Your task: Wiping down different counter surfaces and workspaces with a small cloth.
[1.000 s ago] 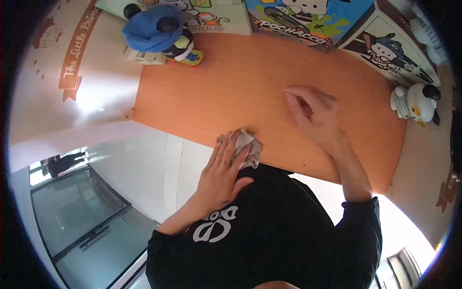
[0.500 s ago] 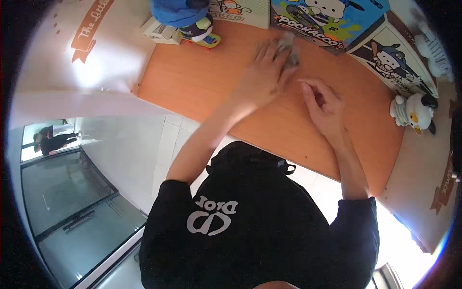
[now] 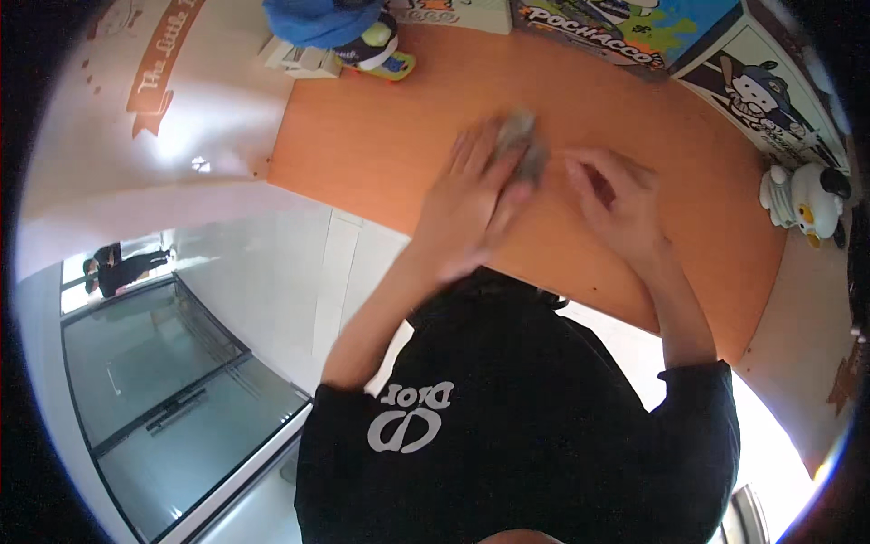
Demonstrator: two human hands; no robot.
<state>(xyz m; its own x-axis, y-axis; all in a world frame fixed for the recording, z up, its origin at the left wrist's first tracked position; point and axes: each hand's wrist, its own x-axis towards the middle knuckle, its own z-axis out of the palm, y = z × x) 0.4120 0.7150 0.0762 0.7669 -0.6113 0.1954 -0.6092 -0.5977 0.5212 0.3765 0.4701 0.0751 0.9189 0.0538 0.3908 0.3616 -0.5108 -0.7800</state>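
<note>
My left hand (image 3: 467, 186) presses over a grey crumpled cloth (image 3: 518, 129) on the orange wood-coloured tabletop (image 3: 381, 136). Motion blurs the cloth, which bulges out past the thumb and index finger. To its right, my right hand (image 3: 621, 199) hovers at or just above the same surface; which one I cannot tell. Its fingers curl in toward the thumb, and only shaded skin shows in the hollow between them.
A figurine in a blue hat (image 3: 331, 27) stands on a small skateboard at the back left. Picture boxes (image 3: 594, 41) line the back, with a white panel (image 3: 761, 104) at the right. Beside that sits a white dog-like figure (image 3: 811, 199). White side walls (image 3: 208, 118) flank the desk.
My left hand has drawn the cloth back toward me and slightly left over the tabletop. The right hand keeps its curled pose. The whole view has shifted a little.
</note>
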